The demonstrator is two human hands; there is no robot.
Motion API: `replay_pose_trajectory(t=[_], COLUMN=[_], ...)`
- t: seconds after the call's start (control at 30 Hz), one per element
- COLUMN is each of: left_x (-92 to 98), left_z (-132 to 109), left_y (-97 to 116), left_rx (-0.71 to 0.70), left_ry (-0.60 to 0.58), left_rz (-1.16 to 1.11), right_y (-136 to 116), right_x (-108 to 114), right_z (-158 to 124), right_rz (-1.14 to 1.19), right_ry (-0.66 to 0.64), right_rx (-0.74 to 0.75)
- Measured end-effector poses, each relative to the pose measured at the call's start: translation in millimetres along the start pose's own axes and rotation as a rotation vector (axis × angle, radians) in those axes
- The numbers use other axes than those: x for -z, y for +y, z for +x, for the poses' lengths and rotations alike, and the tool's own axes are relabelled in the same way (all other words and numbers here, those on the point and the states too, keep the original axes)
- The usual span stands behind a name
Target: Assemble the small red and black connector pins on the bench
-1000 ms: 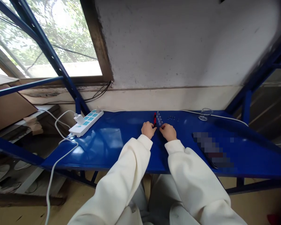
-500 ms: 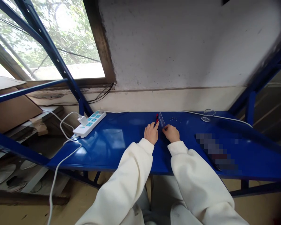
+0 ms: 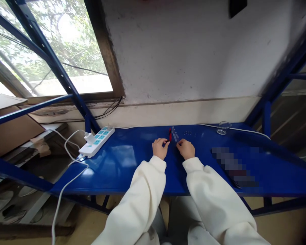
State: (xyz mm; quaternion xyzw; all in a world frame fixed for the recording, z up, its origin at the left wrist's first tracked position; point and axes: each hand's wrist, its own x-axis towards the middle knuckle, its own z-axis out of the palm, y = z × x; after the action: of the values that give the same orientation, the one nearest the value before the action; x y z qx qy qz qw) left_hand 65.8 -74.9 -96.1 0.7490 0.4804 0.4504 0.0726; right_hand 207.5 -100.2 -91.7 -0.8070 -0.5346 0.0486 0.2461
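A clear strip with several raised posts, resembling a terminal strip (image 3: 174, 134), lies on the blue tabletop (image 3: 142, 170). My right hand (image 3: 186, 149) has its fingers pinched at the strip's near end. Just left of the strip is a slim red tool (image 3: 170, 134), possibly a screwdriver, with a dark part. My left hand (image 3: 159, 148) is beside the tool's near end, thumb and forefinger brought together. Whatever may be between those fingertips is too small to make out. Several tiny parts (image 3: 188, 133) are scattered right of the strip.
A white power strip (image 3: 97, 142) with a plug and cable sits at the left. Toward the back right stands a clear round container (image 3: 221, 131) near a white cable (image 3: 250, 131). A blurred-out dark flat object (image 3: 229, 166) lies to the right. Blue posts flank the table.
My left hand has drawn back leftward from the strip, and its forefinger has curled toward the thumb. My right hand stays at the strip's near end. The view has tilted slightly upward.
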Motion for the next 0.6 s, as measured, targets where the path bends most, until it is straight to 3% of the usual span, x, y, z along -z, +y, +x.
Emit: replay_pose_trajectory(t=[0.1, 0.2, 0.4, 0.6], left_x=[13.8, 29.9, 46.4, 40.0], left_z=[5.9, 8.6, 5.6, 3.0], left_y=[-7.6, -17.8, -34.6, -31.7], left_rx=[-0.017, -0.059, 0.042, 0.095], left_ry=[0.139, 0.231, 0.326, 0.272], left_rz=[-0.088, -0.107, -0.172, -0.232], right_y=[-10.6, -28.8, -59.6, -56.2], right_x=[9.8, 17.6, 3.7, -16.3], right_z=[-4.4, -6.6, -12.5, -19.8], right_rz=[0.044, 0.112, 0.13, 0.117], right_ry=[0.197, 0.285, 0.192, 0.008], right_rx=[0.014, 0.096, 0.212, 0.433])
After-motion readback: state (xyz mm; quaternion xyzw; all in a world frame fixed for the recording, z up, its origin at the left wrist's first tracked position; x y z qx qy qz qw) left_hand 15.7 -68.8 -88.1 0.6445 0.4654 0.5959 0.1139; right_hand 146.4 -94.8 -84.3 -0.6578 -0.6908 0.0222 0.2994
